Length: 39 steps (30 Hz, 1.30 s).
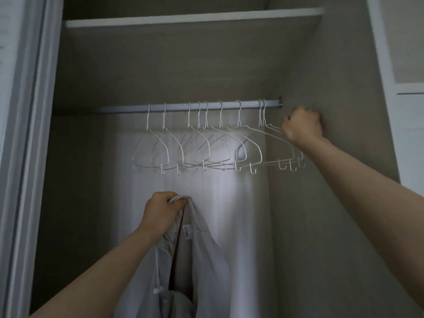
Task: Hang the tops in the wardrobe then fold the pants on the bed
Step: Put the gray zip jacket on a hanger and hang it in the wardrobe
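While the left hand [160, 211] grips the bunched collar of a pale hooded top [199, 260], the garment hangs below it in front of the open wardrobe [332, 203]. Farther in, the right hand [301, 126] curls round the shoulder of the rightmost white wire hanger [270, 148] on the rail [183, 107]; a shelf [195, 18] spans above.

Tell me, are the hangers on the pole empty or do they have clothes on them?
Empty. The white wire hangers on the rail are bare; the pale top hangs from the left hand.
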Each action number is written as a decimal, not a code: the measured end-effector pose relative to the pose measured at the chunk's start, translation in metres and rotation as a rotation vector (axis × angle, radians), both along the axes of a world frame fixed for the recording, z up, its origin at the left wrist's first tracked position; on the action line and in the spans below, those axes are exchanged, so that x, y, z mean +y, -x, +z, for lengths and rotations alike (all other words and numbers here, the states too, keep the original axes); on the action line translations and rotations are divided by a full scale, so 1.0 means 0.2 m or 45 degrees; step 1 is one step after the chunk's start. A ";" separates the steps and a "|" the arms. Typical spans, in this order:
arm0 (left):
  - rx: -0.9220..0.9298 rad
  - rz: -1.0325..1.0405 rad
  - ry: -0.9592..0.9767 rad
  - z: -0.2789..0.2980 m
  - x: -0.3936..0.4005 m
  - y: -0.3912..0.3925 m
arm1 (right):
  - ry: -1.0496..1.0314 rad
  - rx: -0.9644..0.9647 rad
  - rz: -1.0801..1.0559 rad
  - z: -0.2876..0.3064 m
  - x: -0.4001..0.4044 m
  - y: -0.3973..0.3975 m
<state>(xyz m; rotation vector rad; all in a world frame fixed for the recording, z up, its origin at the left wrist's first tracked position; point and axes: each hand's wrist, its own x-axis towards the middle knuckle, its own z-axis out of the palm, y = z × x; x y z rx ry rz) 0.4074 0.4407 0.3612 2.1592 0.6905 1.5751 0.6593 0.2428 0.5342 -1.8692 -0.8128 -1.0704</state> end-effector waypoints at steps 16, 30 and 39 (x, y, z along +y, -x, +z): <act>0.133 -0.133 0.034 -0.11 -0.04 -0.09 | 0.188 0.817 0.574 0.02 0.16 -0.20; 0.184 -0.199 0.066 -0.15 -0.09 -0.03 | 0.122 0.868 0.988 0.00 0.16 -0.04; 0.201 -0.139 0.079 -0.15 -0.06 0.06 | -0.051 0.755 0.860 0.05 0.20 -0.05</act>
